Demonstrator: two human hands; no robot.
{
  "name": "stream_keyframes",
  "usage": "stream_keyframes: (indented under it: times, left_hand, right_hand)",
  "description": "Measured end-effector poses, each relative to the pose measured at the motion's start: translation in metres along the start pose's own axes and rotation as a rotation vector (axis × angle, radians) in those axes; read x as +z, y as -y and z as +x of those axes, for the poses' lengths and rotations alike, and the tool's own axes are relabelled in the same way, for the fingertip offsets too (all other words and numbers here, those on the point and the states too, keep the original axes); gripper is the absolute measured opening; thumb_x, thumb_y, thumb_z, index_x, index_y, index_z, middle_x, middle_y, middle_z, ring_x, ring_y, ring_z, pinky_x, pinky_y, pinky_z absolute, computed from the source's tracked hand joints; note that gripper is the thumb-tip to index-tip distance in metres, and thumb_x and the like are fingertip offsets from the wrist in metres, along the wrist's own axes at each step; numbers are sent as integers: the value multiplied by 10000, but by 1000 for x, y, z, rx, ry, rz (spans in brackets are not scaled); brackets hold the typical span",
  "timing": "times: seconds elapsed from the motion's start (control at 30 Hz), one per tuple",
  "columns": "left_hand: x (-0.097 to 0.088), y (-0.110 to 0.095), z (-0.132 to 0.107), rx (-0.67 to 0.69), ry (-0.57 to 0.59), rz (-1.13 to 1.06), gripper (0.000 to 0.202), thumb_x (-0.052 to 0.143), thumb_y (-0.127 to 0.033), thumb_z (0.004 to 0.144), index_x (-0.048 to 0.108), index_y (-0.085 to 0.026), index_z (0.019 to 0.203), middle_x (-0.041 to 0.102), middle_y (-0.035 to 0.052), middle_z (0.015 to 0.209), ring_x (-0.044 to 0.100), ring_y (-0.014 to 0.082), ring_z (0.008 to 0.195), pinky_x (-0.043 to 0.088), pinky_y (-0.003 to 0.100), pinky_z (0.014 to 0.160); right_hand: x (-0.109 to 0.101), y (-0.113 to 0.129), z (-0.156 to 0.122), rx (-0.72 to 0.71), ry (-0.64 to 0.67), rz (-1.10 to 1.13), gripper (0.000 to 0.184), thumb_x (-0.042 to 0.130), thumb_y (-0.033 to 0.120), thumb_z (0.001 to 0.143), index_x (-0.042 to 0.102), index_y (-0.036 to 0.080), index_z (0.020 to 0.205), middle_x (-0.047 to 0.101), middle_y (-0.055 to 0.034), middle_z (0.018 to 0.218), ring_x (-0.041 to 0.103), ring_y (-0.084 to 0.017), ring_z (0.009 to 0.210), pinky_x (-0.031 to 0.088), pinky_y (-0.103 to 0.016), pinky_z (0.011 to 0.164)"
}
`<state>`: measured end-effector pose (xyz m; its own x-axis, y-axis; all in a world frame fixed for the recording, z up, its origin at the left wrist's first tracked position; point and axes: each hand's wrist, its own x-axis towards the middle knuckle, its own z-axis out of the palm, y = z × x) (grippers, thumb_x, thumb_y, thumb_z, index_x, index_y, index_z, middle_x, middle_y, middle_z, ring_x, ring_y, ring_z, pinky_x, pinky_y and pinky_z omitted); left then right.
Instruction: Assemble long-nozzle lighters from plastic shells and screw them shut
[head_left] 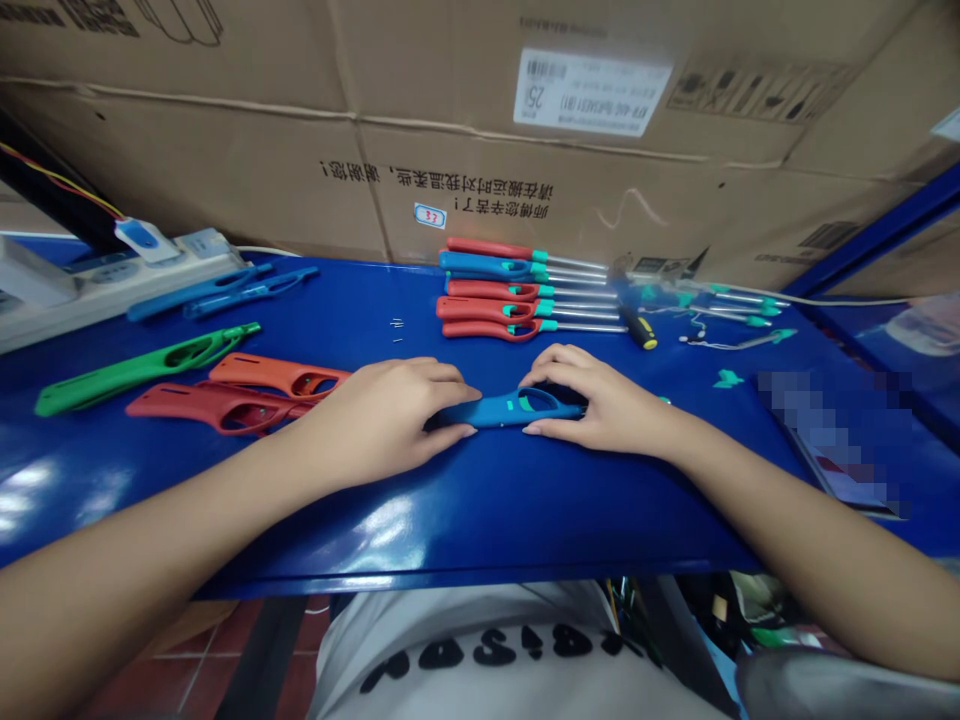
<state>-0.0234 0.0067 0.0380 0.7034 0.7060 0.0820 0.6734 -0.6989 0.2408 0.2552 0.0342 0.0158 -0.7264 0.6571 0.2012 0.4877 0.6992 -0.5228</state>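
A blue long-nosed lighter body lies across the table just in front of me, with a looped trigger opening and bits of teal showing. My left hand grips its handle end between thumb and fingers. At the other end, my right hand pinches it near the trigger loop; that tip is hidden by the fingers. Beyond my hands lies a row of red and blue lighters with teal collars and metal tubes. Left of my left hand are an orange lighter shell, a red shell and a green shell.
Two blue shells lie near a white power strip. Several small screws sit beyond my left hand. A yellow-black screwdriver and loose metal tubes are at the right. A cardboard box walls off the back.
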Motion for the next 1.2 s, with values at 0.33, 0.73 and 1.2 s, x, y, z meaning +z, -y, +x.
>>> stream_keyframes:
  times: [0.33, 0.73, 1.2]
  left_hand:
    - [8, 0, 1, -43, -22, -40, 261, 684, -295, 931, 723, -225, 1179, 696, 41, 1099, 670, 226, 998, 553, 369, 865]
    - [18, -1, 4, 67, -93, 124, 274, 514, -324, 1026, 679, -147, 1154, 687, 87, 1020, 663, 242, 937, 542, 365, 844]
    - [15, 7, 7, 47, -117, -19, 306, 446, -348, 1047, 664, -135, 1082, 667, 76, 956, 652, 237, 890, 513, 356, 795]
  right_hand:
    - [1, -3, -2, -26, 21, -64, 403, 719, 456, 889, 649, 202, 1194, 617, -103, 1137, 577, -249, 1069, 474, -416, 963]
    - [-1, 2, -3, -184, 48, -432, 321, 499, 347, 1029, 682, 149, 1204, 699, -108, 1107, 655, -218, 930, 459, -351, 790]
    - [-10, 5, -5, -37, -51, -376, 258, 560, 399, 1008, 701, 191, 1066, 752, -39, 977, 701, -178, 859, 464, -278, 710]
